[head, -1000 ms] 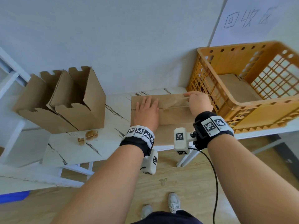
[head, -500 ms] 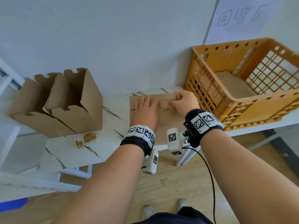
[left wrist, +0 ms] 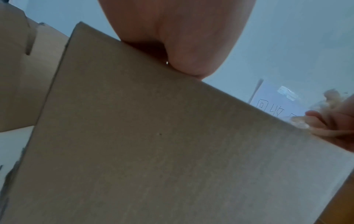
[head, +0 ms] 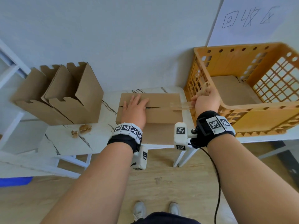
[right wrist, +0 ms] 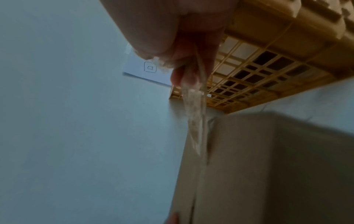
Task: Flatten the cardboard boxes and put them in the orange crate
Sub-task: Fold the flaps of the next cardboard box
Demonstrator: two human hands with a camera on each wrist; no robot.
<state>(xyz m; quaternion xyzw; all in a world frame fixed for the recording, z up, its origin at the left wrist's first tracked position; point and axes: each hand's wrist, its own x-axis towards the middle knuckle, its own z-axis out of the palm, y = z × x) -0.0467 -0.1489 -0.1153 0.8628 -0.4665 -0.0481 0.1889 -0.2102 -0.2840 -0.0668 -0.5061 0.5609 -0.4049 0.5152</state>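
Note:
A closed cardboard box (head: 163,115) stands on the marbled table (head: 64,143), its top seam partly bare. My left hand (head: 135,109) lies flat on the box top with straight fingers; its palm (left wrist: 182,37) presses the box edge (left wrist: 153,121). My right hand (head: 206,98) pinches a strip of clear tape (head: 181,106) that stretches from the box's right end. The tape (right wrist: 195,121) hangs from my right fingers down to the box (right wrist: 268,166). The orange crate (head: 258,110) sits just right of the box, with flat cardboard (head: 233,89) in its bottom.
Two open-topped cardboard boxes (head: 64,97) stand at the table's left end by the wall. Crumpled tape scraps (head: 82,129) lie in front of them. A paper sign (head: 252,18) with handwriting hangs on the wall above the crate. Wooden floor lies below.
My right hand has pulled the tape from the middle of the box top out past its right end, toward the crate. The left hand stayed flat on the box.

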